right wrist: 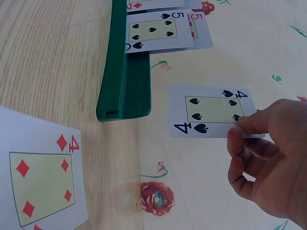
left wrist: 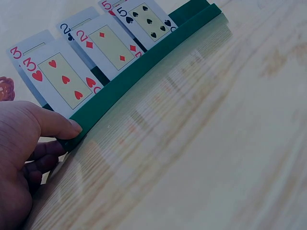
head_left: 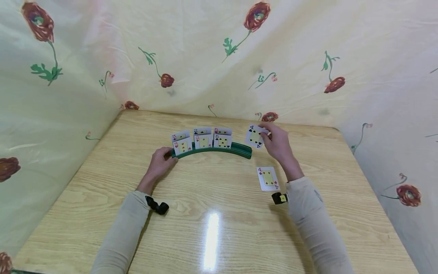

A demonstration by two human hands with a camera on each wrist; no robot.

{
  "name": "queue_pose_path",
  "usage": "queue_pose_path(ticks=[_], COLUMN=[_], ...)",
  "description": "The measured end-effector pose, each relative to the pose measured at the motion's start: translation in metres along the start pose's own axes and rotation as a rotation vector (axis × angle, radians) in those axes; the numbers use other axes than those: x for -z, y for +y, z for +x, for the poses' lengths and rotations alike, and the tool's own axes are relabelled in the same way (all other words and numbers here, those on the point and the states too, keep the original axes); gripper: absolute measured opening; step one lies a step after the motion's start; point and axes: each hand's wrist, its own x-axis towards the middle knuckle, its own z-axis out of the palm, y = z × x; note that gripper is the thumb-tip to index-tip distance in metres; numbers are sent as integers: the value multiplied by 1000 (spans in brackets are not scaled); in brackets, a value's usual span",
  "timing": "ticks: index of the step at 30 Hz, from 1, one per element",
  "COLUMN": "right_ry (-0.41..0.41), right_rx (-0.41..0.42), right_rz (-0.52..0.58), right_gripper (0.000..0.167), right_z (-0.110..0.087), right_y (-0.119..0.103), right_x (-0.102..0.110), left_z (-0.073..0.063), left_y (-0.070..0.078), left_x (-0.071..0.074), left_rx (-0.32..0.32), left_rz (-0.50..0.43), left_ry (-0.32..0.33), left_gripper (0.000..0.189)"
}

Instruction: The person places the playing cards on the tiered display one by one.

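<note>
A curved green card holder stands on the table with three pairs of playing cards upright in its slots. My left hand grips the holder's left end, its thumb on the front edge beside the three of hearts. The two of diamonds and the five of spades stand in front in the other pairs. Between thumb and fingers my right hand pinches the four of spades by its edge. That card is held up beyond the holder's right end, face toward me.
A four of diamonds lies face up on the wooden table, below the right hand and near the right wrist's camera. Flower-patterned cloth hangs behind the table and along both sides.
</note>
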Motion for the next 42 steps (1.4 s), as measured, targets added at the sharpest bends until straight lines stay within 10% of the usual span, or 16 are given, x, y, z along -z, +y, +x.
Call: queue_pose_path(ticks=[42], right_ry=[-130], right_rx=[44], right_rz=[-96], right_gripper=[27], right_z=[15], right_y=[-11], right_x=[-26], left_z=[-1], left_y=[1], left_x=[0], left_rx=[18], left_rz=[-19], left_ry=[-9], left_gripper=[39])
